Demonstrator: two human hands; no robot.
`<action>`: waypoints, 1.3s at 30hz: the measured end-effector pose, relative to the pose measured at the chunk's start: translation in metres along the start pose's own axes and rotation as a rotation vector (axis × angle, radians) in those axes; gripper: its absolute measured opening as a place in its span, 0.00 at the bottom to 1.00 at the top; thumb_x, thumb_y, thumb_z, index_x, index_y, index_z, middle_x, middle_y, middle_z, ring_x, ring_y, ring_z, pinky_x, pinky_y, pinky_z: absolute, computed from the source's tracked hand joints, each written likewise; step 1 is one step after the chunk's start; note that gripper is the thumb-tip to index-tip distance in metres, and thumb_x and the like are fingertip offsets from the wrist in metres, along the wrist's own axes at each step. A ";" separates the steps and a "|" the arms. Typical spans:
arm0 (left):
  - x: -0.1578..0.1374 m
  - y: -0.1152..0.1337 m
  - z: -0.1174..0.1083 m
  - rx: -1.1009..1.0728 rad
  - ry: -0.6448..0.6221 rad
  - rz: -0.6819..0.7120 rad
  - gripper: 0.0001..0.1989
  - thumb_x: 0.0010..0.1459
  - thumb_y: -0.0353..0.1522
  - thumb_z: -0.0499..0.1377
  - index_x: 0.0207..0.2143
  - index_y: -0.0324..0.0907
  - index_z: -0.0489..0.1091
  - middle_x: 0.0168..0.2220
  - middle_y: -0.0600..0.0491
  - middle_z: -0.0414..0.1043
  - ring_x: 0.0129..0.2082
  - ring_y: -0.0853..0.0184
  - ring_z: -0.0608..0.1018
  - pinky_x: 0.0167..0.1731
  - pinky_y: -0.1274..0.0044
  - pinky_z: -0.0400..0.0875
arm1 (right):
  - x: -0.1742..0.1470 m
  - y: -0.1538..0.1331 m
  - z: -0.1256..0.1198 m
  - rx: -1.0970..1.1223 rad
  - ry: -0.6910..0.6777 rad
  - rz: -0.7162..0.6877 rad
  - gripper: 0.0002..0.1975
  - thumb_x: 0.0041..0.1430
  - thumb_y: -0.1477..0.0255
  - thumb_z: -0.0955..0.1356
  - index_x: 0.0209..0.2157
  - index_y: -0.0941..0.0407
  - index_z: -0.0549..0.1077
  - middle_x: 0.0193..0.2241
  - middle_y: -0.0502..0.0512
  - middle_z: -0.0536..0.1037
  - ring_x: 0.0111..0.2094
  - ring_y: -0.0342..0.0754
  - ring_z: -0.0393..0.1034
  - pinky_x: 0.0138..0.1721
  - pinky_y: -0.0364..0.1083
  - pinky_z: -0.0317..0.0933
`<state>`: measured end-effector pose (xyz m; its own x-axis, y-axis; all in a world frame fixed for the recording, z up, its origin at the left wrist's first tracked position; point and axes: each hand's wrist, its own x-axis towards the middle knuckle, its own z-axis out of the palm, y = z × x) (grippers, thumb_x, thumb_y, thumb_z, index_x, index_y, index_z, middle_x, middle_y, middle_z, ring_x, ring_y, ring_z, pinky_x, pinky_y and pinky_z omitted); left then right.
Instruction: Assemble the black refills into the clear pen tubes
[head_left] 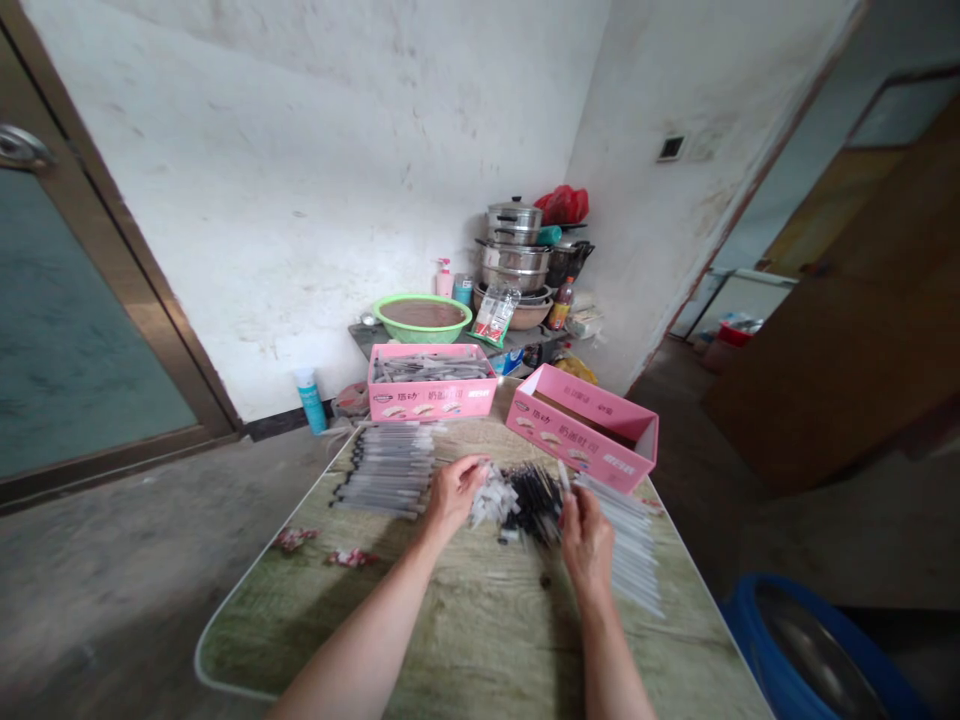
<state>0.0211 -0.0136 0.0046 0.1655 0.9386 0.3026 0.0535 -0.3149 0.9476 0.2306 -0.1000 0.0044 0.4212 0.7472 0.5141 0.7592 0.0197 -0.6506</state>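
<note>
My left hand [451, 497] is at the left edge of a pile of small white translucent pieces [493, 497], which look like pen caps. Its thumb and fingers are drawn together; whatever is between them is too small to make out. Pinched upright in my right hand [587, 538] is a pale translucent pen barrel [564, 476]. Between the hands, beside the white pieces, lies a heap of thin black pen parts [536, 500]. Clear empty barrels [630, 550] lie in a row right of my right hand. Assembled-looking pens with dark ends [386, 470] lie in rows on the left.
At the table's [465, 630] far edge stand a pink box full of pens [433, 402] and a second pink box [581, 440], its visible inside bare. Behind are a green basin [421, 330] and stacked pots [514, 265]. A blue tub [780, 600] stands at right.
</note>
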 end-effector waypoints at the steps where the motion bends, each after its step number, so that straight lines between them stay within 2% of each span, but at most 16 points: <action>1: -0.001 0.000 -0.002 0.124 -0.005 0.070 0.16 0.60 0.40 0.58 0.44 0.42 0.77 0.36 0.48 0.78 0.34 0.63 0.79 0.35 0.75 0.73 | 0.005 0.011 -0.008 -0.037 0.079 0.019 0.29 0.66 0.53 0.56 0.46 0.62 0.75 0.26 0.59 0.79 0.24 0.50 0.71 0.29 0.46 0.59; 3: -0.003 -0.002 -0.004 0.357 -0.026 0.186 0.15 0.62 0.36 0.56 0.47 0.45 0.77 0.38 0.48 0.77 0.38 0.63 0.78 0.40 0.75 0.70 | 0.014 0.033 -0.023 -0.193 0.290 0.026 0.29 0.66 0.53 0.57 0.45 0.61 0.78 0.30 0.63 0.80 0.30 0.53 0.72 0.32 0.47 0.58; 5: -0.004 -0.004 -0.004 0.518 -0.061 0.237 0.15 0.62 0.33 0.54 0.48 0.46 0.76 0.37 0.49 0.75 0.39 0.63 0.76 0.42 0.75 0.69 | 0.021 0.054 -0.034 -0.360 0.390 -0.029 0.29 0.66 0.54 0.57 0.41 0.60 0.80 0.34 0.65 0.80 0.34 0.55 0.70 0.34 0.48 0.57; 9: -0.004 -0.012 -0.001 0.617 -0.142 0.241 0.17 0.62 0.28 0.52 0.48 0.44 0.77 0.39 0.48 0.74 0.41 0.64 0.75 0.43 0.75 0.69 | 0.028 0.080 -0.035 -0.487 0.375 -0.172 0.24 0.65 0.61 0.58 0.34 0.59 0.82 0.29 0.63 0.79 0.35 0.56 0.67 0.41 0.51 0.57; 13: -0.005 -0.019 0.001 0.591 -0.170 0.264 0.17 0.62 0.29 0.53 0.50 0.44 0.76 0.44 0.47 0.73 0.46 0.62 0.75 0.49 0.73 0.69 | 0.030 0.086 -0.022 -0.492 0.292 -0.262 0.17 0.61 0.67 0.61 0.34 0.57 0.82 0.29 0.62 0.78 0.41 0.58 0.63 0.47 0.55 0.55; 17: -0.004 -0.024 0.000 0.584 -0.188 0.265 0.16 0.60 0.29 0.56 0.49 0.44 0.76 0.47 0.46 0.73 0.48 0.61 0.74 0.52 0.70 0.68 | 0.030 0.090 -0.014 -0.527 0.283 -0.276 0.16 0.59 0.71 0.61 0.33 0.57 0.82 0.33 0.63 0.78 0.46 0.61 0.60 0.49 0.58 0.52; 23: 0.000 -0.030 0.002 0.593 -0.170 0.268 0.19 0.61 0.27 0.54 0.52 0.42 0.73 0.49 0.45 0.73 0.50 0.61 0.73 0.54 0.69 0.67 | 0.027 0.093 -0.012 -0.552 0.326 -0.252 0.17 0.58 0.70 0.61 0.31 0.58 0.81 0.33 0.65 0.78 0.46 0.62 0.60 0.49 0.58 0.52; 27: -0.002 -0.026 0.001 0.587 -0.123 0.275 0.19 0.60 0.28 0.56 0.54 0.45 0.72 0.51 0.47 0.72 0.52 0.61 0.72 0.55 0.69 0.66 | 0.025 0.084 -0.012 -0.490 0.342 -0.269 0.16 0.58 0.70 0.61 0.35 0.58 0.80 0.33 0.64 0.78 0.45 0.61 0.61 0.49 0.58 0.53; 31: 0.001 -0.016 -0.009 0.658 0.052 0.241 0.19 0.58 0.26 0.57 0.52 0.43 0.72 0.51 0.46 0.72 0.52 0.61 0.72 0.54 0.70 0.66 | 0.020 0.066 -0.006 -0.410 0.344 -0.337 0.15 0.60 0.69 0.62 0.38 0.60 0.78 0.34 0.64 0.78 0.46 0.60 0.63 0.49 0.57 0.55; 34: 0.007 -0.008 -0.028 0.777 0.169 0.169 0.17 0.56 0.24 0.58 0.48 0.40 0.74 0.47 0.46 0.74 0.48 0.60 0.73 0.52 0.70 0.66 | 0.015 0.054 -0.002 -0.347 0.335 -0.383 0.14 0.63 0.68 0.62 0.38 0.61 0.77 0.33 0.64 0.78 0.46 0.59 0.64 0.49 0.57 0.57; 36: 0.010 -0.005 -0.046 0.895 0.165 0.050 0.13 0.54 0.25 0.60 0.42 0.40 0.76 0.41 0.46 0.75 0.44 0.59 0.74 0.49 0.69 0.67 | 0.013 0.050 0.000 -0.319 0.334 -0.389 0.15 0.64 0.67 0.61 0.38 0.61 0.77 0.33 0.65 0.78 0.47 0.59 0.64 0.49 0.57 0.58; 39: 0.014 -0.005 -0.070 0.979 0.052 -0.092 0.10 0.49 0.27 0.65 0.36 0.42 0.77 0.38 0.47 0.75 0.40 0.58 0.75 0.45 0.70 0.67 | 0.012 0.050 0.001 -0.296 0.325 -0.374 0.17 0.66 0.65 0.60 0.38 0.61 0.77 0.34 0.65 0.78 0.47 0.59 0.65 0.50 0.58 0.58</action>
<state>-0.0453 0.0111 0.0117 0.0774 0.9629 0.2585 0.8601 -0.1956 0.4712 0.2732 -0.0895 -0.0222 0.1929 0.4819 0.8547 0.9726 0.0216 -0.2316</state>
